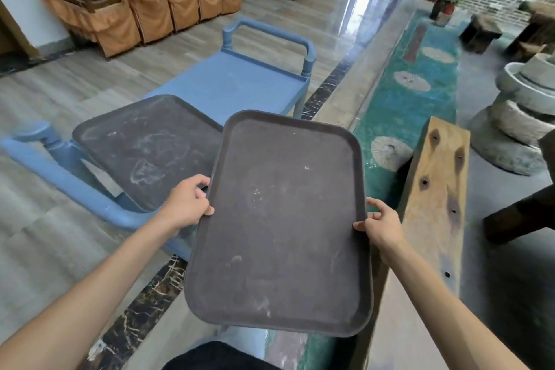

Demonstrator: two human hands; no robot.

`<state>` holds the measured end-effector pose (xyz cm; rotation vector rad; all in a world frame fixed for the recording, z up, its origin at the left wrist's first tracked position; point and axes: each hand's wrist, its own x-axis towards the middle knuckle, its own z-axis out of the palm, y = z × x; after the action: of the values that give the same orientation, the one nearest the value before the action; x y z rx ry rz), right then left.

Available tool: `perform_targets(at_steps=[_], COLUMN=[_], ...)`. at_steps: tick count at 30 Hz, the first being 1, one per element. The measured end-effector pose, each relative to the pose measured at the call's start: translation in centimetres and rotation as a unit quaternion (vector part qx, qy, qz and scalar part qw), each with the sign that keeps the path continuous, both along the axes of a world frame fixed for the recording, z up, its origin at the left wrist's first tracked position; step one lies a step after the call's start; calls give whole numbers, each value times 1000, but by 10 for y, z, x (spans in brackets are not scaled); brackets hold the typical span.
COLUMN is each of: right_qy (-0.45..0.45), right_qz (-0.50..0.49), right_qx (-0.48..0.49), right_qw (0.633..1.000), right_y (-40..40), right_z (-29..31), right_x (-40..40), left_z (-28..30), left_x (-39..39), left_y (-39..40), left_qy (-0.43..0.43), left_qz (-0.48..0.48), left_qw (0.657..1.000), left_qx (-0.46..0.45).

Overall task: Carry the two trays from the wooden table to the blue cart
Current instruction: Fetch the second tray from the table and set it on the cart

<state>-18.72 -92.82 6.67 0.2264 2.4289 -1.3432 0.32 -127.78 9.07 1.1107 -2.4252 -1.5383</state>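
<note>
On the blue cart [240, 84] one tray [144, 147] already lies, second tray [279, 219] gripped by its rims in my left hand [187, 204] and right hand [380, 225], unplaced.

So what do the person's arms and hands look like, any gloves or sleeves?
Both forearms are bare, with no sleeves in view. The left hand and right hand wear no gloves, and no rings, watch or bracelets show. No markings can be seen on them.
</note>
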Motion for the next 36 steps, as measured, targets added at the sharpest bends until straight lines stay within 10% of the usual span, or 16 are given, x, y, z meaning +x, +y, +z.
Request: perform_targets(at_steps=[16, 36], right_qy=[-14, -45], right_qz=[60, 310], right_qx=[-20, 12], right_qw=[998, 950], right_y=[-181, -504], right_z=[16, -44], right_x=[-245, -587], left_z=[6, -88], left_x=[-197, -412], left_y=[-156, -320], left_qy=[-12, -64], left_qz=[33, 321], left_qw=[997, 942], left_qx=[69, 78])
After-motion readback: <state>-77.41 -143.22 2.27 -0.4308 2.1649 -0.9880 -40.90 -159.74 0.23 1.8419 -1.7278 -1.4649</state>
